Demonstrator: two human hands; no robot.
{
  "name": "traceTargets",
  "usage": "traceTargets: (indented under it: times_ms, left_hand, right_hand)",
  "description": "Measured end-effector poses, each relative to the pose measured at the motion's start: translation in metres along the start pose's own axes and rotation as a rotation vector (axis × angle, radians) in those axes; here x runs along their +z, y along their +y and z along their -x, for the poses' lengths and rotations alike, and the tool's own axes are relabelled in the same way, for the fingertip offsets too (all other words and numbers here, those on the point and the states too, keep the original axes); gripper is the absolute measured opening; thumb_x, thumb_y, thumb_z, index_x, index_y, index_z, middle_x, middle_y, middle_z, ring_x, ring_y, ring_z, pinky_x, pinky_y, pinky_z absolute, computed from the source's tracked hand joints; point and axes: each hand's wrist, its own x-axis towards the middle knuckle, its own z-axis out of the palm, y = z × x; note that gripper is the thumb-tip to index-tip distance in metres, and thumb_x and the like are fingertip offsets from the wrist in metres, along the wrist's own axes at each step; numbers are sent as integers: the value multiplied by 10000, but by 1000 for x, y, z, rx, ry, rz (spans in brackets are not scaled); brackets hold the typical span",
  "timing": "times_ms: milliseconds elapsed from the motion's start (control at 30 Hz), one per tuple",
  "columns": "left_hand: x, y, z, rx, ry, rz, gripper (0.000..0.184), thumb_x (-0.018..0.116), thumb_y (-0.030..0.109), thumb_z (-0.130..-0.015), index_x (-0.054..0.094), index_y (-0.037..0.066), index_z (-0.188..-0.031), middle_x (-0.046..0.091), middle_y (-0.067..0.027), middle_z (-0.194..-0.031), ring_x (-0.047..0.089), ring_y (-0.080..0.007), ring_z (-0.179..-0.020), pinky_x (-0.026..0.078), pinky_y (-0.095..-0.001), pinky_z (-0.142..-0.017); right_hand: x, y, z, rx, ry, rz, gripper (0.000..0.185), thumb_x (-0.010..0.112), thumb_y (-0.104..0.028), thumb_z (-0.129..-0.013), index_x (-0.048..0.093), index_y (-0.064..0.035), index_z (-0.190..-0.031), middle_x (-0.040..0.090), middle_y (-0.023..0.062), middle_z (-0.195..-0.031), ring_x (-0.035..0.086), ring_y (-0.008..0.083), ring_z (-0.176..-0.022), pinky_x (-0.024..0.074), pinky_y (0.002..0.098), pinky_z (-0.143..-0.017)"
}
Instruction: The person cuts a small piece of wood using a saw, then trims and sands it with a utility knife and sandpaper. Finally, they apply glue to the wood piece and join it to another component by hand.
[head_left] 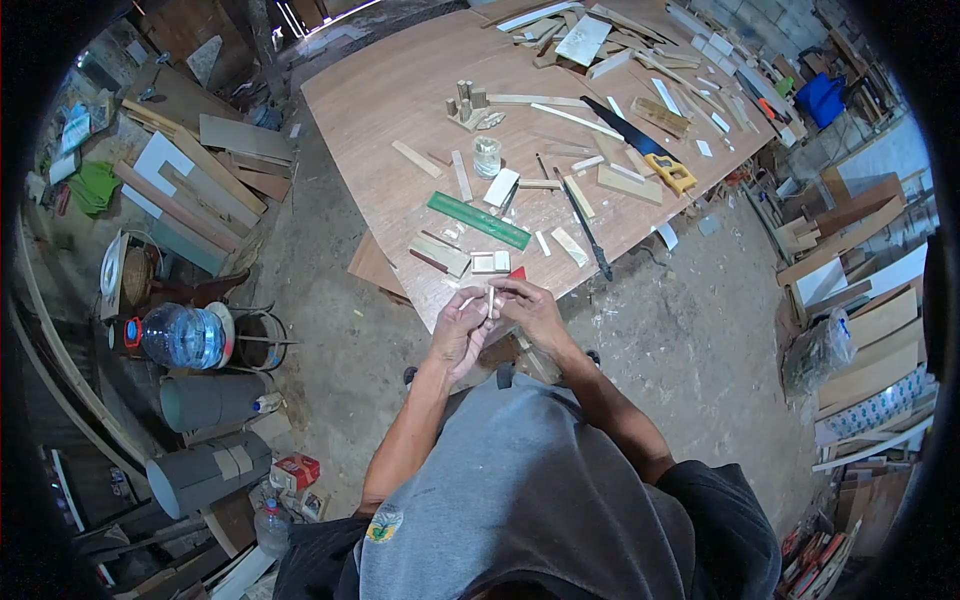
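Pale stick [491, 301], pinched between left hand [460, 328] and right hand [534, 313], points lengthwise toward green bar [478, 220]; table [365, 140] edge lies personward of bar; open room lies left of bar.

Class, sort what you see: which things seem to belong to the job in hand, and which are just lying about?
Likely the job's:
small pale piece, at the fingers of the left hand and right hand
green ruler-like strip, close by
handsaw, possibly

Apparently lying about:
large water bottle
blue bag
green cloth
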Motion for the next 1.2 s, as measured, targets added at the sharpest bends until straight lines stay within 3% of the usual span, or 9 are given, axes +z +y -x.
traceTargets:
  times_ms: [367,533,600,633,700,833,967,1033,1200]
  left_hand:
    - [-40,-37,20,-271,239,-498,273,595,276,-999,660,17,-943,685,-78,-905,681,-160,-766,551,-269,-666]
    - [-82,-40,17,-100,202,-975,177,647,160,-948,639,-11,-992,683,-111,-912,685,-212,-770,543,-328,-668]
    - [-86,-21,6,291,215,-1574,198,701,63,-848,628,-24,-1010,668,-176,-1003,675,-321,-880,541,-405,-773]
    - [-88,-7,-7,228,185,-1707,337,707,14,-772,596,-33,-1087,593,-235,-1187,582,-424,-1085,493,-449,-920]
    - [-113,8,-44,596,116,-1943,433,690,-3,-771,552,-24,-1181,507,-250,-1319,481,-450,-1223,439,-465,-1017]
    - [-103,62,-113,546,-168,-2463,566,693,107,-790,492,33,-1315,442,-221,-1428,396,-420,-1349,405,-506,-1069]
    - [-91,89,-147,376,-541,-2533,583,707,180,-798,483,81,-1327,475,-154,-1424,419,-366,-1354,441,-508,-1039]
    - [-85,95,-159,49,-571,-2538,567,722,201,-797,485,102,-1303,512,-111,-1399,478,-332,-1312,473,-475,-1015]
    - [-99,106,-142,135,-494,-2414,590,758,175,-773,478,81,-1284,603,-158,-1242,601,-352,-1135,501,-414,-958]
  right_hand:
    - [-32,47,18,75,148,-125,240,675,-68,-903,617,-13,-1130,644,32,-979,604,85,-871,498,240,-751]
    - [-56,35,33,88,317,-288,312,693,-94,-893,579,-33,-1177,629,22,-940,597,91,-847,482,235,-706]
    - [-63,34,46,138,353,-287,337,697,-99,-891,567,-32,-1195,619,17,-933,596,98,-836,485,240,-711]
    - [-65,35,53,160,376,-308,337,697,-100,-892,566,-29,-1194,620,18,-944,600,102,-845,489,245,-722]
    - [-64,36,57,175,406,-330,336,697,-101,-893,566,-25,-1194,622,20,-954,604,107,-853,494,251,-733]
    - [-63,29,68,124,315,-523,261,566,-131,-994,507,-42,-1232,599,90,-1073,606,183,-946,515,342,-777]
    - [-59,-4,69,30,286,-669,156,568,-98,-991,551,-40,-1135,615,78,-988,595,177,-860,508,331,-757]
    - [-57,-17,67,-21,328,-658,158,587,-76,-968,567,-32,-1118,626,76,-948,596,181,-832,500,323,-759]
    - [-53,-35,67,-68,328,-586,188,626,-21,-928,599,9,-1112,651,79,-935,613,168,-836,504,299,-763]
